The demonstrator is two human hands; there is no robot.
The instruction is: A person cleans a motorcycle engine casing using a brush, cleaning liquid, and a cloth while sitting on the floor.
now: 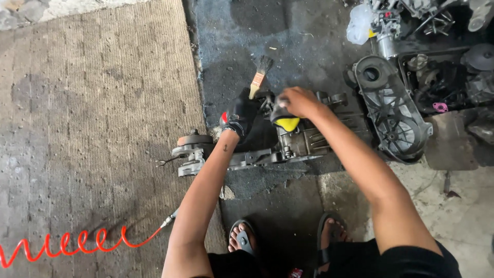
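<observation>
head view: the person crouches over an engine casing [303, 139] lying on the dark, oil-stained concrete floor [288, 46], between both hands. the left hand [241, 114], in a black glove, is wrapped around the handle of a paintbrush [259, 76] whose dark bristles point up and away from the body. the right hand [297, 101], bare, is folded over a yellow-and-black object [285, 122] pressed against the top of the casing (what kind of tool or cloth it is cannot be told). the two hands are near each other but not touching.

just left of the casing, joined to it, sits a pulley assembly [193, 149]. a grey side cover [393, 110] lies apart to the right, beside a black tray of parts [445, 82]. a red coiled air hose [77, 242] runs along the paler concrete at lower left, with a metal nozzle at its end. the person's sandalled feet [288, 239] show at the bottom edge.

handling judgement: the casing looks like cast metal, so rigid, heavy and probably greasy; it would be best gripped by its outer ribs and mounting lugs with both hands, not by the pulley. the brush is light and is properly held at the wooden handle.
</observation>
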